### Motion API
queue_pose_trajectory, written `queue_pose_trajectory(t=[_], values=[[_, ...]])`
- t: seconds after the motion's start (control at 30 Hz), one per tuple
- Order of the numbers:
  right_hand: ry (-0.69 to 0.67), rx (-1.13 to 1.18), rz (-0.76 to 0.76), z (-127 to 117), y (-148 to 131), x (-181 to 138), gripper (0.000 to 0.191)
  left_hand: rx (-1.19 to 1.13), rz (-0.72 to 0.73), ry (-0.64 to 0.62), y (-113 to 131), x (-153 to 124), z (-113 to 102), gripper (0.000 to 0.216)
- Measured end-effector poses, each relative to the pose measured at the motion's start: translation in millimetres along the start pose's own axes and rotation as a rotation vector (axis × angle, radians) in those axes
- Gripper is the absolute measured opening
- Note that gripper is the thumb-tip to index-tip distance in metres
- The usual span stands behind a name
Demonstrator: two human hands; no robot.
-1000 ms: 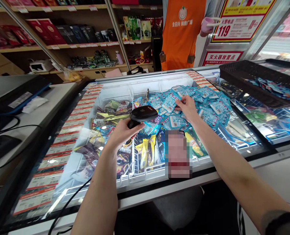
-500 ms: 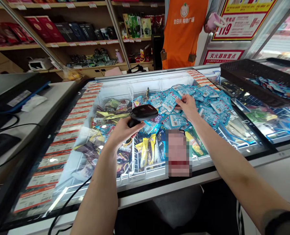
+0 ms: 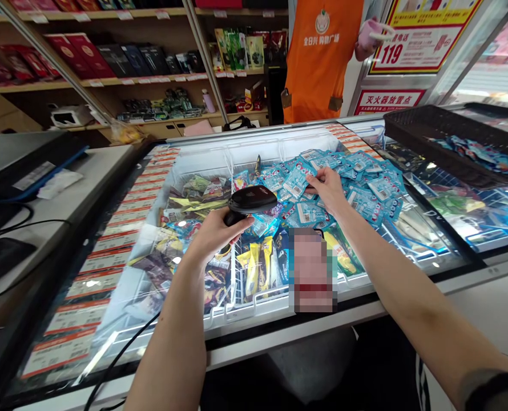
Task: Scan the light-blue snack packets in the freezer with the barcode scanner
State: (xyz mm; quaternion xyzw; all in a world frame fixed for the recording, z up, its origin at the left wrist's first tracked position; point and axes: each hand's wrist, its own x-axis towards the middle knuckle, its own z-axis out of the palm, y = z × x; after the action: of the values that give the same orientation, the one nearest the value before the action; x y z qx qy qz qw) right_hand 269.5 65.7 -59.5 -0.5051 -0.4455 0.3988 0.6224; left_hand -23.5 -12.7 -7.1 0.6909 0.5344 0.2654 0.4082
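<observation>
My left hand [image 3: 220, 231] is wrapped round the handle of a black barcode scanner [image 3: 254, 198], whose head points right toward the packets. On the freezer's glass lies a spread pile of blue snack packets [image 3: 380, 185]. My right hand [image 3: 329, 188] pinches the edge of one blue packet [image 3: 297, 180] at the near left of the pile, its barcode side facing up. Below the hands a phone-shaped object [image 3: 313, 271] with a blurred-out face rests near the freezer's front edge.
The glass-topped chest freezer [image 3: 220, 331] holds wrapped ice creams [image 3: 258, 265]. A dark basket [image 3: 459, 142] with more blue packets stands at the right. Across the freezer, a person in an orange apron [image 3: 325, 63] holds a pink cup [image 3: 371, 37]. Stocked shelves [image 3: 151, 80] line the back.
Almost nothing differs. Both hands keep their holds on the scanner and the packet, and the view has shifted very slightly.
</observation>
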Motion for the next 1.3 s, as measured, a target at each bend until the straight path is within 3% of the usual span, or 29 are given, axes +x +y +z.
queue_pose_trajectory(t=[0.3,0.63,0.77,0.97,1.3], values=[[0.008,0.016,-0.012,1,1,0,0.033,0.005,0.023,-0.002,-3,0,0,0.038],[0.007,0.008,-0.048,-1,7,3,0.036,-0.055,0.014,0.094,6,-4,3,0.037],[0.029,-0.208,-0.178,-4,0,-2,0.048,-0.05,0.013,0.101,4,-4,1,0.037],[0.005,-0.629,-0.396,-7,-11,-9,0.033,-0.048,0.004,0.088,1,-2,-1,0.037],[0.068,-0.939,-0.475,-10,-16,-11,0.037,-0.043,-0.006,0.087,-2,-2,-2,0.036]])
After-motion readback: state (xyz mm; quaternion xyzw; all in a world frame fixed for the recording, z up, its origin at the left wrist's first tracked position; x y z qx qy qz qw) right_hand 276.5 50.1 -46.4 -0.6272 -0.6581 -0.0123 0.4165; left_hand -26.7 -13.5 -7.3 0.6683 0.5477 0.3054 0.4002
